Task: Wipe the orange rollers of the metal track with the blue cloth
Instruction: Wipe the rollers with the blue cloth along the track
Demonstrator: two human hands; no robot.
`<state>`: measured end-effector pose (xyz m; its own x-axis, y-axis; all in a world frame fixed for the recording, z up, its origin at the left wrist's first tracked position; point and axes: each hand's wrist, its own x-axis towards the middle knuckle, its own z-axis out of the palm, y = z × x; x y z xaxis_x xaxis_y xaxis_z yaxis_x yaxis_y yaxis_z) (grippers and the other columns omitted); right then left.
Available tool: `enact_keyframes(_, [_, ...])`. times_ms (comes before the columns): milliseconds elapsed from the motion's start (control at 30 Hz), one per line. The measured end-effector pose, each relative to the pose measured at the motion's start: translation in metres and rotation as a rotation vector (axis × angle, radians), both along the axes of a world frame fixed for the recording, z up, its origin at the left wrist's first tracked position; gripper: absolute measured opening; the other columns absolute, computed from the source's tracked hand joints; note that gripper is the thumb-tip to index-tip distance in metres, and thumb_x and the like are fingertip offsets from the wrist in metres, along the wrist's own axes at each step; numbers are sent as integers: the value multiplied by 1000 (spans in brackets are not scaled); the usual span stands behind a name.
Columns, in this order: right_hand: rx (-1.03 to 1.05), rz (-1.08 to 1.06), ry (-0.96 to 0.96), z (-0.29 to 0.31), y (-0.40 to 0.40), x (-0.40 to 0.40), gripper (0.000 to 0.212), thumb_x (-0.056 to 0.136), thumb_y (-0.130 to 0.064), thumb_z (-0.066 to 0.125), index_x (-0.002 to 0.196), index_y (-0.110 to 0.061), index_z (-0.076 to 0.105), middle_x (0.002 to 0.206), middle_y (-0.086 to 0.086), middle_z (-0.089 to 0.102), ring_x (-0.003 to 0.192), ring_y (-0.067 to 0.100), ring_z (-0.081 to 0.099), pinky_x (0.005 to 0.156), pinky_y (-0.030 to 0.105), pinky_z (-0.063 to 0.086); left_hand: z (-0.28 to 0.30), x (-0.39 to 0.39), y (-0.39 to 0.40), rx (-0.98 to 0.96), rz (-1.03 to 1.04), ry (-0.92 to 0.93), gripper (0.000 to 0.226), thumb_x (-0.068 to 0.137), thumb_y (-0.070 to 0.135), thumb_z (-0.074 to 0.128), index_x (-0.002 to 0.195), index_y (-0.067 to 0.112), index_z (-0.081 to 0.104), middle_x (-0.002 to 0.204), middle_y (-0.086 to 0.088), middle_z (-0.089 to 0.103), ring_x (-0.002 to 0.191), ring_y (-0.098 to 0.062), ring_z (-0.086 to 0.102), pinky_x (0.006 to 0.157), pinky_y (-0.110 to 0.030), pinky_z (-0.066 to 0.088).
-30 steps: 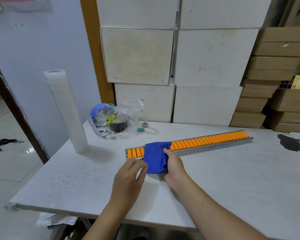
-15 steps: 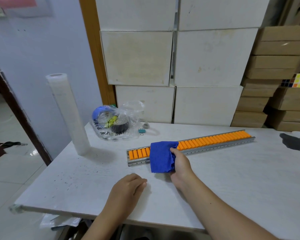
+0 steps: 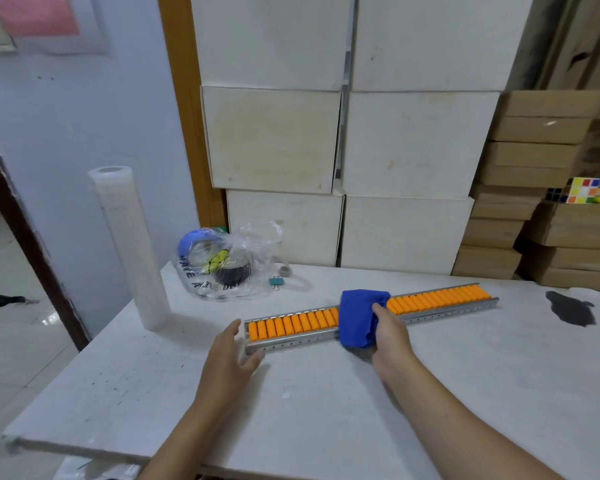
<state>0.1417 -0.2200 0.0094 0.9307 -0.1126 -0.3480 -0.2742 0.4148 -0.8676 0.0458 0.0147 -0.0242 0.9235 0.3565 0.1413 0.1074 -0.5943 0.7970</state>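
Observation:
A long metal track with a row of orange rollers lies slantwise across the white table. The blue cloth is draped over the track near its middle, covering a few rollers. My right hand grips the cloth from its right side. My left hand is at the track's left end, fingers spread, thumb near the front rail and fingertips by the end; whether it presses the metal I cannot tell.
A tall white film roll stands at the table's left. A clear plastic bag with tape rolls and a small teal binder clip lie behind the track. A dark stain marks the right side. White and brown boxes stack behind.
My right hand has slid the blue cloth rightward along the rollers. My left hand let go of the cloth, dropped to the table, then moved up to the track's left end.

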Motion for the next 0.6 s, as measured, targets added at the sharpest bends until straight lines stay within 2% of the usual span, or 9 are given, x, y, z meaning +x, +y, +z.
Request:
enact_keyframes(67, [-93, -133, -50, 2, -21, 17, 15, 96, -25, 47, 106, -21, 58, 87, 0, 65, 76, 20, 59, 63, 32, 47, 2, 5, -7, -9, -14, 25, 53, 77, 22, 73, 119, 36, 43, 114, 15, 51, 113, -11, 47, 87, -17, 40])
enact_keyframes(100, [-159, -198, -85, 2, -33, 28, 16, 96, -26, 47, 106, -21, 57, 92, 2, 64, 80, 21, 58, 67, 33, 46, 3, 8, -9, -22, -7, 38, 56, 76, 22, 73, 120, 35, 41, 110, 18, 53, 113, -12, 48, 89, -20, 41])
enact_keyframes(167, [-303, -309, -154, 5, -55, 47, 14, 97, -26, 44, 103, -20, 55, 100, 7, 62, 84, 22, 55, 71, 33, 43, 2, 16, -8, 26, 14, 45, 75, 75, 27, 72, 138, 24, 31, 111, 18, 57, 120, -20, 47, 98, -36, 39])
enact_keyframes(233, [-471, -406, -209, 10, -78, 66, 18, 98, -25, 39, 103, -18, 55, 100, 9, 59, 84, 23, 52, 68, 30, 41, 2, 20, -7, 24, 27, 35, 77, 74, 28, 72, 138, 23, 31, 101, 26, 54, 109, -16, 54, 84, -32, 41])
enact_keyframes(300, [-633, -491, -249, 13, -99, 83, 27, 99, -23, 36, 113, -14, 57, 104, 11, 59, 89, 25, 53, 71, 31, 41, 6, 21, -9, -26, 38, 37, 73, 73, 27, 72, 135, 27, 34, 91, 32, 49, 92, -6, 58, 72, -27, 39])
enact_keyframes(367, [-776, -543, -254, 14, -119, 101, 34, 99, -21, 34, 123, -11, 56, 110, 15, 60, 97, 32, 55, 78, 37, 41, 3, 23, -5, -38, 36, 45, 83, 70, 33, 74, 140, 29, 30, 96, 29, 51, 88, -2, 59, 76, -29, 40])
enact_keyframes(467, [-973, -572, -263, 13, -146, 123, 36, 99, -16, 33, 128, -8, 53, 112, 23, 60, 100, 39, 55, 77, 39, 41, 0, 28, 5, -79, 36, 83, 91, 64, 42, 76, 141, 33, 28, 107, 22, 57, 86, 1, 63, 85, -34, 46])
enact_keyframes(600, [-1057, -643, -211, 10, -168, 144, 34, 100, -18, 32, 129, -12, 49, 118, 27, 54, 111, 44, 49, 91, 49, 41, -3, 28, 3, -109, 37, 44, 89, 63, 41, 77, 138, 36, 30, 102, 31, 59, 80, 13, 61, 81, -31, 45])
